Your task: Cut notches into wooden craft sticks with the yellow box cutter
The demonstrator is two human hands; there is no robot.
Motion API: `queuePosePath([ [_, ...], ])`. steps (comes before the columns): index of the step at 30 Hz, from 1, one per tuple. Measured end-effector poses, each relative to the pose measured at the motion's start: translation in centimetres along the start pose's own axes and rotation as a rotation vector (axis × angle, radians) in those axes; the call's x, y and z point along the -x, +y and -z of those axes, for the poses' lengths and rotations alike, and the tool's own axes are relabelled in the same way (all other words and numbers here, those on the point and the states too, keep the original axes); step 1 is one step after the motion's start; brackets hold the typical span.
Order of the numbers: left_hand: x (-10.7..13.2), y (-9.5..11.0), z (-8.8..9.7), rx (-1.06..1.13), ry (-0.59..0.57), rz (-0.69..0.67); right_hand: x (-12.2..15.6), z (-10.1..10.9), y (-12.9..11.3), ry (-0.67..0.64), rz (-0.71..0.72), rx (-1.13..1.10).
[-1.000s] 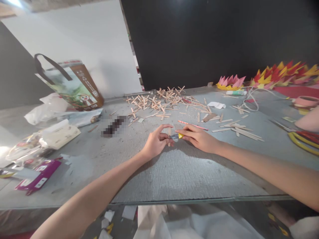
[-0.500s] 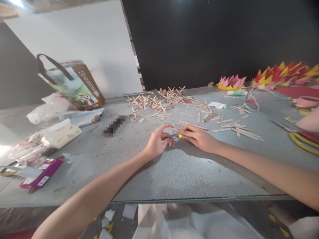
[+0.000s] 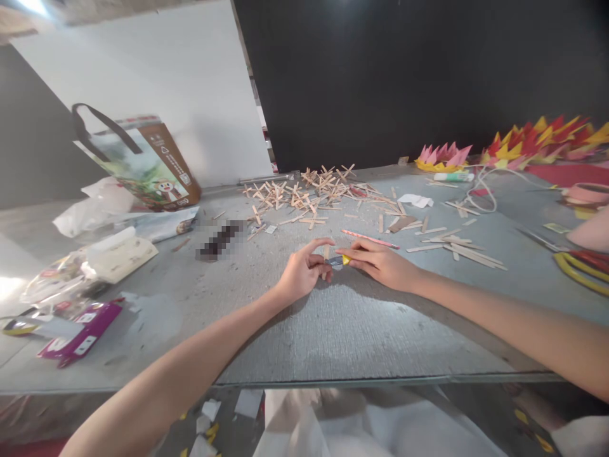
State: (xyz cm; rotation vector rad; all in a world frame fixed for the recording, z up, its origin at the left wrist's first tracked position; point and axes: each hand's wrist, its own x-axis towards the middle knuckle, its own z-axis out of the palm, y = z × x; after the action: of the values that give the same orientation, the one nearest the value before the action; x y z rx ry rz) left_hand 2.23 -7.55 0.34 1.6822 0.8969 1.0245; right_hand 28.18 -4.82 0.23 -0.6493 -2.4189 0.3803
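My left hand (image 3: 302,273) rests on the grey table (image 3: 333,330) with its fingers curled, pinching a short wooden stick (image 3: 325,256) against the surface. My right hand (image 3: 383,263) lies just to its right, closed on a small yellow-handled cutter (image 3: 339,260) whose blade end meets the stick. A pink pencil (image 3: 368,239) lies just behind my right hand. A heap of crossed wooden sticks (image 3: 304,193) lies farther back on the table.
Loose long sticks (image 3: 457,249) lie to the right. Coloured paper flowers (image 3: 523,149) line the back right. A carton bag (image 3: 143,165), plastic packets (image 3: 90,260) and a purple pack (image 3: 76,333) sit at the left. Yellow scissors (image 3: 580,266) and another person's arm (image 3: 592,231) are at the right edge.
Both hands stay in place on the stick and cutter. The view has shifted very slightly.
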Motion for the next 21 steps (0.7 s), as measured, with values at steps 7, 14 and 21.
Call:
queuePosePath([
  [7,-0.2,0.1,-0.1,0.050,-0.022,0.018,-0.1,0.2,-0.4,-0.002,-0.004,-0.004],
  [14,-0.1,0.8,0.0,0.098,-0.005,0.043,0.0,0.2,-0.3,0.001,-0.039,-0.010],
  [21,-0.2,0.0,0.3,0.009,-0.037,0.040,-0.2,0.2,-0.3,-0.029,-0.042,-0.048],
])
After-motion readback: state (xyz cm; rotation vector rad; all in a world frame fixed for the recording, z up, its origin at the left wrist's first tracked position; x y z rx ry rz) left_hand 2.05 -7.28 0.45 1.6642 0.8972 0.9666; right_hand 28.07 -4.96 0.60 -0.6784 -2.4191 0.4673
